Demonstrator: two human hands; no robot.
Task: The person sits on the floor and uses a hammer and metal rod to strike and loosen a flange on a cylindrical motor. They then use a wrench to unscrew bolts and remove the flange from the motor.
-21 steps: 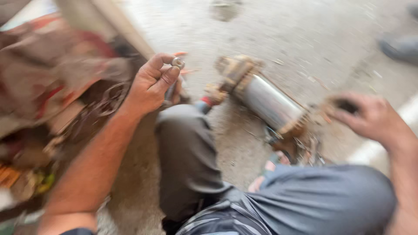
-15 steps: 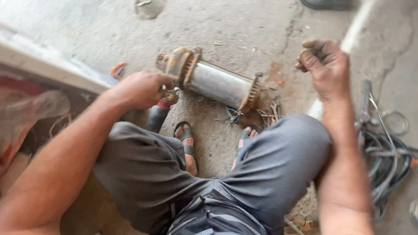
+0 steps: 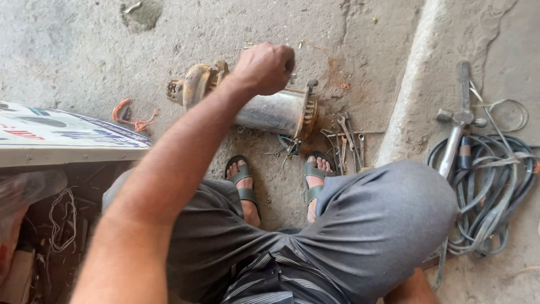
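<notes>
A person squats on a concrete floor (image 3: pixel 84 50) over one cylindrical metal motor (image 3: pixel 264 110), which lies on its side just beyond two sandalled feet. The left hand (image 3: pixel 264 67) is clenched in a fist directly above the motor's middle; whether it grips anything cannot be told. The right hand is out of view, hidden behind the right knee. One rusty end cap (image 3: pixel 197 84) sits on the motor's left end, one flanged ring (image 3: pixel 308 112) on its right. Several wrenches (image 3: pixel 349 138) lie in a loose bunch right of the motor, near the right foot. Farther right, past a raised concrete ridge, one coil of grey cable (image 3: pixel 484 191) lies with one metal tool (image 3: pixel 458 121) across it. One scrap of orange wire (image 3: pixel 126 112) lies left, beside a printed board (image 3: pixel 62 135).
</notes>
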